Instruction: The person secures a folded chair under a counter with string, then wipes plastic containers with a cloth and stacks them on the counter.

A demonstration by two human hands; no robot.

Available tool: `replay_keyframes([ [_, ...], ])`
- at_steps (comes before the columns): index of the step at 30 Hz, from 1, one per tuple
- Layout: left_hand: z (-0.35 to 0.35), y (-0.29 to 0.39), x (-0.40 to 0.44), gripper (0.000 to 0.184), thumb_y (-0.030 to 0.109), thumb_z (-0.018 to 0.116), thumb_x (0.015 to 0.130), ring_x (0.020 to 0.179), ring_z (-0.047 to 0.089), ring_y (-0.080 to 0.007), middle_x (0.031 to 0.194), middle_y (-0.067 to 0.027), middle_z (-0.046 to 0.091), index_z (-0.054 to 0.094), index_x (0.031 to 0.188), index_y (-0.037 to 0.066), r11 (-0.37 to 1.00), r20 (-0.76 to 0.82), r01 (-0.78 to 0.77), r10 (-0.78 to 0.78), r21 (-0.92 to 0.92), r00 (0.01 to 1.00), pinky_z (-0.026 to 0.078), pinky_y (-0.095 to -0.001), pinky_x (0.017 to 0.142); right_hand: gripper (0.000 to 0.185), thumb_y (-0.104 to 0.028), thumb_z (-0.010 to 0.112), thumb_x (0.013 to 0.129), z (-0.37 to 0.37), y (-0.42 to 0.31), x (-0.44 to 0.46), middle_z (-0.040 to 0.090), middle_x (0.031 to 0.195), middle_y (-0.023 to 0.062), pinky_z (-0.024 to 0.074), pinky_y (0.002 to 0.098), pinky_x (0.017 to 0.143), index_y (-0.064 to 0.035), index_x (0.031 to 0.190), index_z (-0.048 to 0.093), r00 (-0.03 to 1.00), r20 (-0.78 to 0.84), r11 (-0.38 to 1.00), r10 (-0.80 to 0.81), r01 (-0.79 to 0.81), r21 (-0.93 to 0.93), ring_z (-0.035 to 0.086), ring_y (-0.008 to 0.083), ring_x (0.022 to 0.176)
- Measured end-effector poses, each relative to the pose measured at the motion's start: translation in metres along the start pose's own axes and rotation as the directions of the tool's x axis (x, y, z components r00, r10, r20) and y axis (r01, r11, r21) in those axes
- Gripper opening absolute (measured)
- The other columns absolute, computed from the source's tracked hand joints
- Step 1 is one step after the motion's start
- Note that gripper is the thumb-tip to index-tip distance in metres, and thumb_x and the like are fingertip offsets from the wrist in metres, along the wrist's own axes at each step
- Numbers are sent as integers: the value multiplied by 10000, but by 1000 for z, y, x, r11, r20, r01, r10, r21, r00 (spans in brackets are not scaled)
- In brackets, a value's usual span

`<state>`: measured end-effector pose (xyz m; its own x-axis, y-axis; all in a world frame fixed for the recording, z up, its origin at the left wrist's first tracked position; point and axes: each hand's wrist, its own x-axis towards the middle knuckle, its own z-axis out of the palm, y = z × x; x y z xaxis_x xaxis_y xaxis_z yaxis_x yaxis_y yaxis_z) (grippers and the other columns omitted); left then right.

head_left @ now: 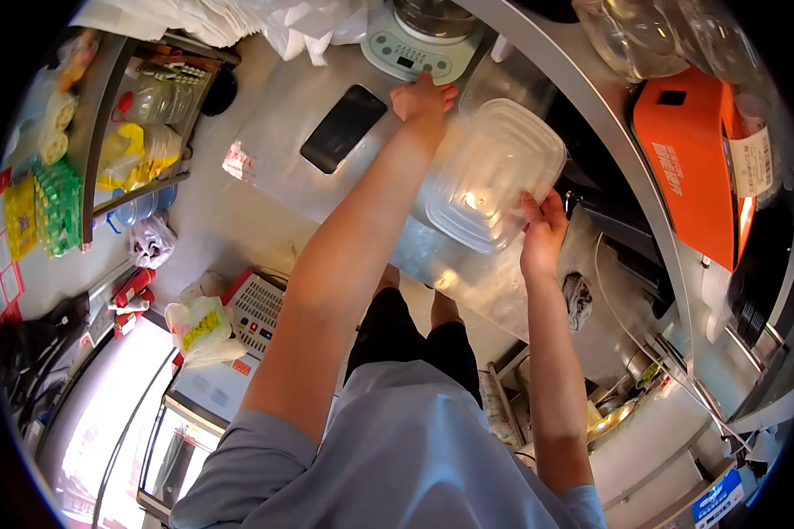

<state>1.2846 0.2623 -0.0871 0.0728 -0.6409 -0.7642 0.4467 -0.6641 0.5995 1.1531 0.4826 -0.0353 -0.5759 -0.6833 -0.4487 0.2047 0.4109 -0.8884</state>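
My left hand (422,99) is at the front edge of a pale green appliance (408,60) with buttons and a small display; a finger touches its panel, the other fingers are curled in, and nothing shows in them. My right hand (543,231) grips the near right edge of a clear plastic rectangular container or lid (496,172), thumb on top and some fingers hidden beneath. A black phone (343,129) lies on the metal counter (291,93), left of my left hand. A glass vessel (434,18) stands on the appliance.
An orange box (688,163) stands at the right beyond a curved metal edge (622,141). White plastic bags (313,26) lie at the counter's far side. A crumpled dark cloth (577,300) is near my right forearm. Shelves (106,132) with packets and bottles stand at the left.
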Motion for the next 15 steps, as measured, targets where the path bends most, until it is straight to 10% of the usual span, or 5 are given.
replay_keyframes([
  [7,-1,7,24,349,182,505,1050,953,748,-329,1106,-239,716,570,1228,-111,998,21,-36,37,-47,999,613,-392,806,275,-115,671,957,25,-1,24,680,998,18,516,286,754,-48,1221,637,997,-25,996,-73,74,45,616,99,869],
  [11,-16,15,7,429,284,558,1039,1060,713,-299,1192,-197,704,568,1274,-74,992,127,40,-56,118,990,598,-390,857,294,-20,578,952,57,-14,57,670,1009,69,576,312,660,-5,1245,599,945,-94,919,-313,277,-280,646,154,837],
  [13,-39,6,-4,474,345,591,1023,1007,722,-257,1136,-175,727,591,1301,-38,954,184,-35,-21,299,983,591,-376,832,277,2,537,937,53,16,104,685,1005,83,573,317,641,16,1206,603,884,-175,816,-434,303,-491,676,174,814],
  [15,-52,-4,-25,403,338,645,980,910,735,-369,1077,-230,738,700,1160,-18,561,340,-490,356,667,870,576,-441,812,221,-10,543,941,65,12,112,704,952,78,551,310,606,18,1136,643,854,-258,791,-451,249,-558,685,164,810],
])
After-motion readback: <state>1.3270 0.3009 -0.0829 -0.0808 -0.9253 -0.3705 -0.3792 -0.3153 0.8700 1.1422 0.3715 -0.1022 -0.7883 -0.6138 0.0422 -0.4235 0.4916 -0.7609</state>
